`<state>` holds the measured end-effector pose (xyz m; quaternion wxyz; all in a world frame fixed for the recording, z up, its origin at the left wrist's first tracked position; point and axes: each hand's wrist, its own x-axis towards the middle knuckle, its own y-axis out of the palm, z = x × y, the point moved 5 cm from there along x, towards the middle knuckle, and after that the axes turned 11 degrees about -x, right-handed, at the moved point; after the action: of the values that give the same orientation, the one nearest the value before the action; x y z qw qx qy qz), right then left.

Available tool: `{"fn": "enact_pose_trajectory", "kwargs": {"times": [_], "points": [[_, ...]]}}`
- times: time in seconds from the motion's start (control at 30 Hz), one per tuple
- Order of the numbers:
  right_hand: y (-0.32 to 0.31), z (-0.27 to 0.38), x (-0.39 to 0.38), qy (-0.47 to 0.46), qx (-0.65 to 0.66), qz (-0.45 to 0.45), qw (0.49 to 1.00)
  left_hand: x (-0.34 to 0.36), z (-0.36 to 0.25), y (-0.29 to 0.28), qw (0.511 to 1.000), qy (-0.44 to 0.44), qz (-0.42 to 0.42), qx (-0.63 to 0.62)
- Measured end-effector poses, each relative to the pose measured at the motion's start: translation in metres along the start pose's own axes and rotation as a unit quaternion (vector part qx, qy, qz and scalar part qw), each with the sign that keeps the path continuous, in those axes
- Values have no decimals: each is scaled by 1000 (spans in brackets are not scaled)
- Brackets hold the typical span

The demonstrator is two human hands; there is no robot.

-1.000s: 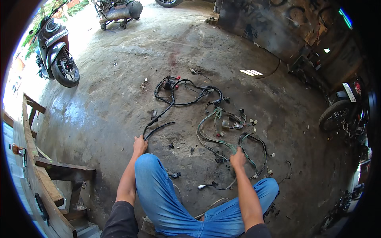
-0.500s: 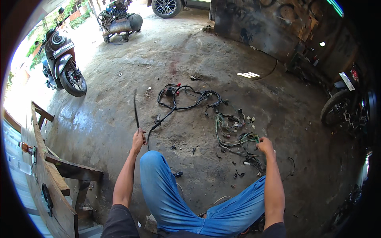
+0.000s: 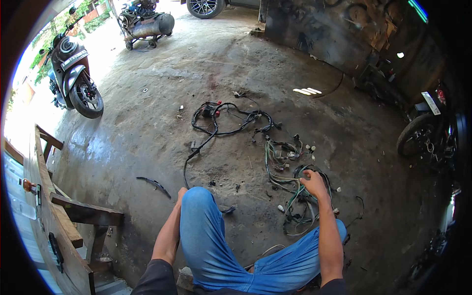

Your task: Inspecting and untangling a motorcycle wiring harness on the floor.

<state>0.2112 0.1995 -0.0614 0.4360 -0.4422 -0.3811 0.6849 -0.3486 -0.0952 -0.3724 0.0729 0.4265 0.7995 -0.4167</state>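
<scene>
A black wiring harness (image 3: 231,132) lies looped on the concrete floor ahead of me. Its bared green, white and black wires (image 3: 275,169) trail down the right side to my right hand (image 3: 316,186). The thumb and fingers of that hand are closed on the wires, with a tangled bundle and white connectors (image 3: 280,208) beneath it. My left hand (image 3: 182,192) is low beside my left knee, which hides most of it and its fingers; the black end of the harness runs down close by. To its left, apart from it, a curved black strip (image 3: 155,185) lies on the floor.
A wooden bench (image 3: 66,231) stands at my left. Farther off are a parked scooter (image 3: 73,78), an air compressor (image 3: 152,27) and a car wheel (image 3: 205,7). Another motorcycle (image 3: 423,132) is at the right. Small black scraps (image 3: 237,188) dot the floor.
My left hand has let go of the black strip, now on the floor, and dropped behind the knee. My right hand has moved left, and the wire bundle has shifted.
</scene>
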Motion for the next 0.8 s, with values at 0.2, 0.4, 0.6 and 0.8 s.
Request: {"fn": "enact_pose_trajectory", "kwargs": {"times": [0.2,0.4,0.6,0.8], "points": [[5,24,-18,-136,73,-50,987,-81,-191,21,925,-59,253,-276],[49,149,-83,-363,26,-156,918,-159,-352,-33,863,43,445,-235],[80,184,-142,-210,516,169,813,-215,-425,-41,848,174,495,-77],[-22,175,-245,-86,693,168,696,-218,-433,-34,735,-48,434,-519]]}}
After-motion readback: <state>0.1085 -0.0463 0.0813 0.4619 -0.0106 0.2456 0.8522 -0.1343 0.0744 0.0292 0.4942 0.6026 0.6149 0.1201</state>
